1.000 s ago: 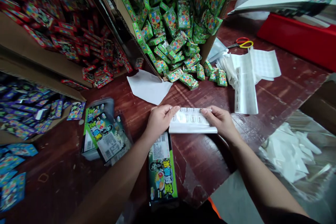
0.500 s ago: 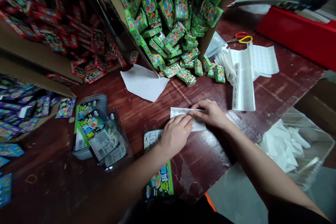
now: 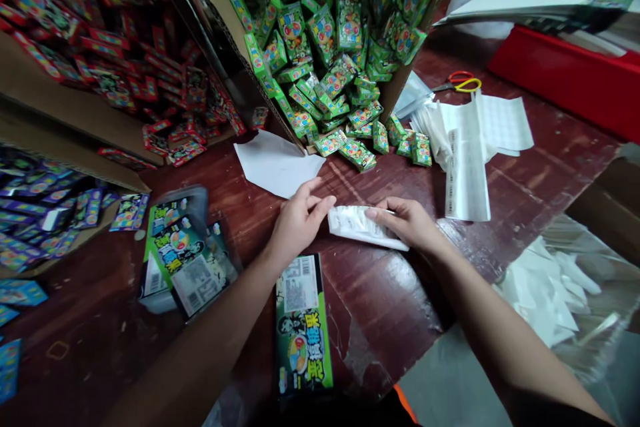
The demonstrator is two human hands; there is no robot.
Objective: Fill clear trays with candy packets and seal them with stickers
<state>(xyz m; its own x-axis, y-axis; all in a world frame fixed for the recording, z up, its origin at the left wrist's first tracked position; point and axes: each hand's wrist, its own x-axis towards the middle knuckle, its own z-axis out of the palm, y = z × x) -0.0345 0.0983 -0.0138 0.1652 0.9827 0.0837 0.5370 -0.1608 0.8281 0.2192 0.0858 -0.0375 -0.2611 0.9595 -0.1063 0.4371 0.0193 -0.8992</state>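
A folded white sticker sheet (image 3: 357, 221) with dark printed marks is held just above the red-brown table. My right hand (image 3: 407, 221) grips its right end, thumb on top and fingers behind. My left hand (image 3: 300, 219) is at the sheet's left end, its thumb tip beside the corner and its fingers drawn in; whatever is pinched there is too small to make out. Below the hands lies a black and green candy box (image 3: 304, 327) with a white label and bold lettering. Similar flat packages (image 3: 187, 267) are stacked left of my left forearm.
Cartons of small green boxes (image 3: 335, 73), red boxes (image 3: 110, 80) and purple boxes (image 3: 55, 207) stand behind and left. A white paper (image 3: 279, 163), scissors (image 3: 463, 82) and more sticker sheets (image 3: 467, 173) lie on the table. At right sits a clear bag of white scraps (image 3: 545, 293).
Both hands first held the sheet's ends, then came together over it. Now my left hand has drawn back to the left end, and the sheet looks narrower and tilted.
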